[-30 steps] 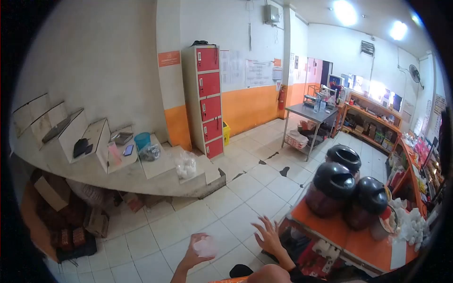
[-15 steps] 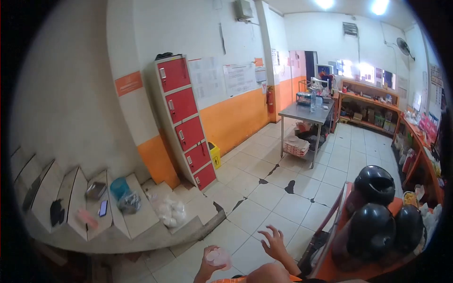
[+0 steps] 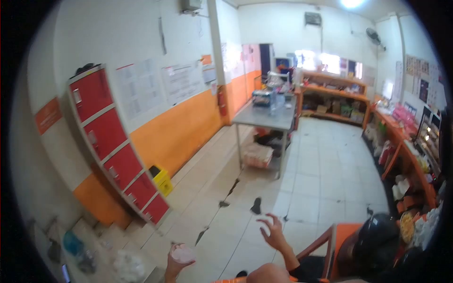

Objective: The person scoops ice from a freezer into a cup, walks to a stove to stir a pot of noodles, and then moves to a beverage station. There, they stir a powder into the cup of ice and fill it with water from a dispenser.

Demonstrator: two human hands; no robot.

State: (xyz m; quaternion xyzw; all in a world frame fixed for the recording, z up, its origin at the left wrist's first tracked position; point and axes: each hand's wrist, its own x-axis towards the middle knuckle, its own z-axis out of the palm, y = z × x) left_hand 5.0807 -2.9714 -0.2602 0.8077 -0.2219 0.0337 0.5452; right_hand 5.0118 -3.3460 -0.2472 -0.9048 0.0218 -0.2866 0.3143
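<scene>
My left hand (image 3: 173,266) is wrapped round a small translucent plastic cup (image 3: 183,253) at the bottom of the view. Its contents look pale; I cannot make out what they are. My right hand (image 3: 274,235) is raised over the tiled floor with its fingers spread and curved, holding nothing. The nearest thing to it is an orange-topped table (image 3: 346,231) on the right, with black helmets (image 3: 377,240) on it. A bare knee (image 3: 268,273) shows between my arms.
Red lockers (image 3: 111,137) and a yellow bin (image 3: 161,180) line the left wall. Ahead stands a steel table (image 3: 264,118) with bottles and boxes. Cluttered orange shelves (image 3: 330,115) run along the back and right. Tiled steps at lower left hold plastic bags (image 3: 128,266) and a blue container (image 3: 72,243).
The view has swung right and nearer the steel table. The lockers and steps have shifted left in view. My left hand still holds the cup, and my right hand stays spread.
</scene>
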